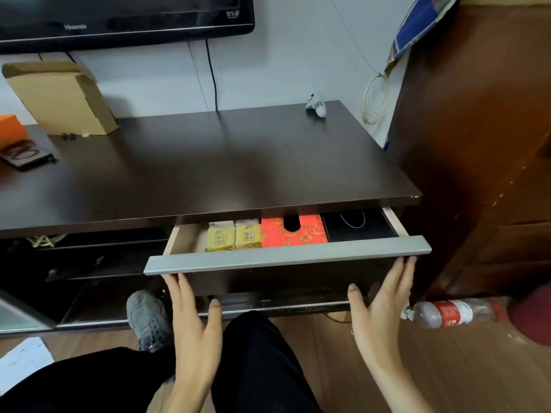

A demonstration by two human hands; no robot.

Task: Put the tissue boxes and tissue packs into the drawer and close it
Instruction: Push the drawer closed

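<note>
- The drawer [286, 257] stood partly open in the lower middle of the frame, its grey front bar running just above both hands.
- The left hand [193, 332] was spread open with its fingertips against the dark drawer front just under the bar's left end, gripping nothing.
- The right hand [378, 314] was likewise open and flat, fingertips touching the front below the bar's right end, thumb apart and holding nothing.
- Inside the drawer, two yellow tissue packs [234, 235] sat side by side, touching a red tissue box [293, 232] to their right; a black box [357, 226] filled the right end.
- The dark cabinet top [208, 168] spread across the middle of the frame, overhanging the drawer's rear part.
- A cardboard box [59, 96] stood at upper left, a television [125, 19] along the top edge.
- A plastic bottle [450, 312] lay on the wooden floor at lower right, well apart from the right hand.
- A grey shoe [147, 318] rested just left of the left hand.
</note>
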